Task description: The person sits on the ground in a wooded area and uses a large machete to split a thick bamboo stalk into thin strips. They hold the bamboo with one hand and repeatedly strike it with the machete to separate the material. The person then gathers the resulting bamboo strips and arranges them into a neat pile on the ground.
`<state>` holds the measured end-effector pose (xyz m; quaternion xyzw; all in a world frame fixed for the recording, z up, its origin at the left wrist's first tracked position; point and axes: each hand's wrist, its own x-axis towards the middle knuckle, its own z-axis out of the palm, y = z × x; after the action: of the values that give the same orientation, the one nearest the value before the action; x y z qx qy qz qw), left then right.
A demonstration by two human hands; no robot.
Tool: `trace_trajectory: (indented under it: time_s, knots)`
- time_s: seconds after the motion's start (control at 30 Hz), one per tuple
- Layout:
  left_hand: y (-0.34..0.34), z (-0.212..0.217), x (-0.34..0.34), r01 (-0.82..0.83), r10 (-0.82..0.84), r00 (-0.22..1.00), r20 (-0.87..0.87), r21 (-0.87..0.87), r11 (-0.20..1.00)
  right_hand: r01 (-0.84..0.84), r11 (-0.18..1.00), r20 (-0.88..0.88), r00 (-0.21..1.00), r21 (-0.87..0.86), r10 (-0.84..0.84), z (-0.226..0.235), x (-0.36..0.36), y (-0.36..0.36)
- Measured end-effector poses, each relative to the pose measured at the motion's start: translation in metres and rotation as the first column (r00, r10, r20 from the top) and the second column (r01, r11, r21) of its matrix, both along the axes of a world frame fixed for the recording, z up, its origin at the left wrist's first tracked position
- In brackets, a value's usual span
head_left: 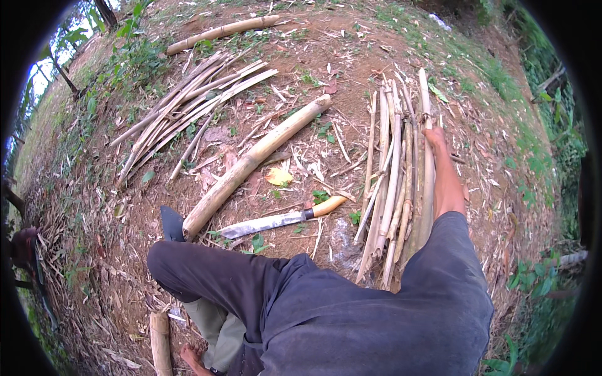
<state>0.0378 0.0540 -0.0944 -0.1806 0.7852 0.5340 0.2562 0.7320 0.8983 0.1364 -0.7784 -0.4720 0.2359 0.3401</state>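
Observation:
At the right, my right hand (434, 135) reaches forward with its fingers wrapped around a bamboo pole (427, 182) on the right side of a bundle of split bamboo sticks (394, 163). The sticks lie lengthwise on the ground, roughly side by side. Low at the left, what appears to be my left hand (193, 358) is partly visible beside my leg, close to a short thick bamboo piece (160, 344); its fingers are too unclear to read. A machete (266, 222) with a yellowish handle lies on the soil ahead of my knee.
A thick bamboo log (260, 150) slants across the middle, its near end by a dark boot (171, 223). Farther left is a loose pile of bamboo strips (188, 106). Another bamboo length (222, 31) lies at the back. Chips, leaves and plants cover the sloping ground.

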Motion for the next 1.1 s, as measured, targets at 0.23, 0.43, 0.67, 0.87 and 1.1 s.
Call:
trace_trajectory:
  time_s: [0.23, 0.43, 0.67, 0.87, 1.1]
  knots:
    - [0.005, 0.01, 0.016, -0.031, 0.031, 1.0, 0.005, -0.024, 0.999, -0.176, 0.979, 0.58, 0.788, -0.106, 0.204, -0.047, -0.004, 0.044]
    - [0.003, 0.001, 0.013, -0.019, 0.018, 1.0, -0.005, -0.037, 0.999, 0.038, 0.927, 0.699, 0.668, -0.374, 0.255, -0.037, 0.008, 0.038]
    - [-0.022, 0.003, 0.029, -0.114, 0.098, 0.985, -0.144, -0.102, 0.988, -0.319, 0.926, 0.76, 0.647, 0.204, 0.055, -0.002, -0.233, 0.056]
    - [0.002, 0.01, 0.02, -0.223, 0.192, 0.944, -0.27, -0.09, 0.971, -0.875, 0.456, 0.656, 0.25, -0.163, 0.713, -0.089, -0.565, 0.019]
    - [0.0, 0.016, 0.026, -0.197, 0.156, 0.958, -0.24, -0.157, 0.968, -0.93, -0.108, 0.724, -0.343, -0.352, 0.599, -0.193, -0.81, -0.133]
